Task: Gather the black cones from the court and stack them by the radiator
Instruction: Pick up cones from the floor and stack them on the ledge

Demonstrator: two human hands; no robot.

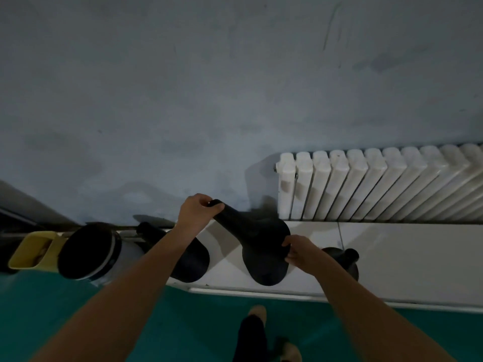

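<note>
**A:** Where's the cone?

**B:** The black cone [253,231] is tilted over the white ledge [407,259], just left of the radiator [366,186]. The left hand [196,214] grips its narrow tip, and the right hand [300,250] pinches the base rim.

**A:** Room around it?

**B:** A second cone [194,259] lies to the left and a third cone [349,257] to the right, with bare ledge between them. The ledge's front edge meets the green floor [183,325].

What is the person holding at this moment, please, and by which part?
A black cone with a wide round base: the left hand grips its narrow tip, the right hand pinches the base's rim.
</note>
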